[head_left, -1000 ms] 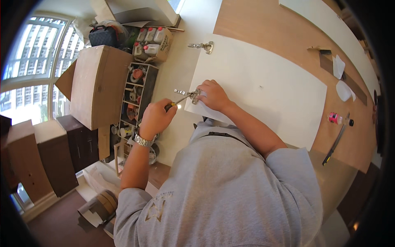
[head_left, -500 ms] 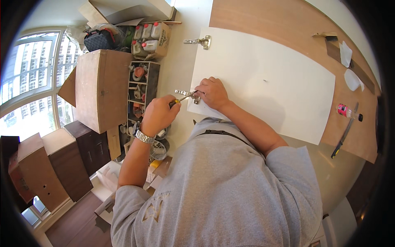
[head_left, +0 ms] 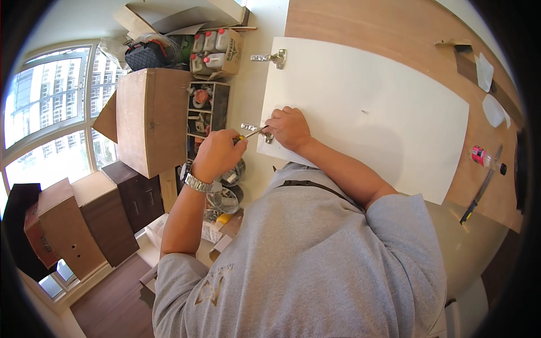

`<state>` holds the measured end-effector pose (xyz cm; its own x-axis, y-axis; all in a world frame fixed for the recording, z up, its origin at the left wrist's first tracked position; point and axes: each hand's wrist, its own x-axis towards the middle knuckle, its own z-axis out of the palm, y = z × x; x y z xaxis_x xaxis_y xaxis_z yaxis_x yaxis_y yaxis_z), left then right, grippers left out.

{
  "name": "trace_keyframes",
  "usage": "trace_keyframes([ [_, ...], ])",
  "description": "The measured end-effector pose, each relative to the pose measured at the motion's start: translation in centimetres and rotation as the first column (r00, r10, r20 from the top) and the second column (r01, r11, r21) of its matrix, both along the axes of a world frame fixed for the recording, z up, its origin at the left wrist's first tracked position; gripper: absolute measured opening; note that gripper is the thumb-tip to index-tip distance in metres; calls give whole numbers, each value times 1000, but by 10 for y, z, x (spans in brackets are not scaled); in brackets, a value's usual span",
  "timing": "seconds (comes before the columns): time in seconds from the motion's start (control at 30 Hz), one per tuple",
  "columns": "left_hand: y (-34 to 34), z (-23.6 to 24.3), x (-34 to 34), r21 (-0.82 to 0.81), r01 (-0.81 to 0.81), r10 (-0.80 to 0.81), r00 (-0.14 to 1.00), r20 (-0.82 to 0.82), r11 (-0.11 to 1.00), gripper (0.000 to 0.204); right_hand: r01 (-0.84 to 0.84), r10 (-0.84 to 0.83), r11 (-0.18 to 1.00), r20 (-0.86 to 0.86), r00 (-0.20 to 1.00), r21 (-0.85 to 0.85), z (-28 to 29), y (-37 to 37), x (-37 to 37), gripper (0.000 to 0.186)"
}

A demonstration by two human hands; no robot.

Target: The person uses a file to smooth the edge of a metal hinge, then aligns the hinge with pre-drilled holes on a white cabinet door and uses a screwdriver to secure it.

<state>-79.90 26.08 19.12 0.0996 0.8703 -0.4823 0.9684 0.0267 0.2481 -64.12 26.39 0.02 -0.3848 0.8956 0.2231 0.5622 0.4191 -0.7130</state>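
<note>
My left hand (head_left: 217,153), with a metal-banded watch on its wrist, is closed around a screwdriver (head_left: 253,133) with a black and yellow handle. The shaft points right and slightly up to a metal cabinet hinge (head_left: 268,137) at the near left edge of a white door panel (head_left: 360,135). My right hand (head_left: 288,128) rests on the panel with its fingers curled at the screwdriver's tip. What those fingers pinch is hidden. A second hinge (head_left: 278,58) sits farther up the same edge, its arm sticking out past the panel.
The panel lies on a brown board (head_left: 360,22). A bottle with a pink label (head_left: 480,156) and a long narrow blade tool (head_left: 479,194) lie at the right. Left are a divided tool box (head_left: 208,107), a carton of jugs (head_left: 231,56), a wooden cabinet (head_left: 152,118) and several boxes.
The view has shifted slightly, so the room items at left and the things at right sit farther right. Both hands keep nearly the same place at the near hinge, the screwdriver still held.
</note>
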Motion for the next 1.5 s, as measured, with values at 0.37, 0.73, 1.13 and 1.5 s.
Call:
trace_keyframes([
  [0.37,11,4,12,-30,33,-35,997,-65,999,29,-35,35,999,23,999,-5,-4,3,2,18],
  [0.73,34,6,16,-134,177,-194,972,-129,975,28,-118,101,992,-285,953,-43,-8,4,23,12],
  [1.13,6,8,40,-180,160,-211,925,-315,971,25,10,-33,998,-420,907,-57,0,-4,71,5],
  [1.5,47,0,19,-301,-71,70,997,-13,951,25,-22,-15,997,-470,883,-72,-1,-1,74,6],
])
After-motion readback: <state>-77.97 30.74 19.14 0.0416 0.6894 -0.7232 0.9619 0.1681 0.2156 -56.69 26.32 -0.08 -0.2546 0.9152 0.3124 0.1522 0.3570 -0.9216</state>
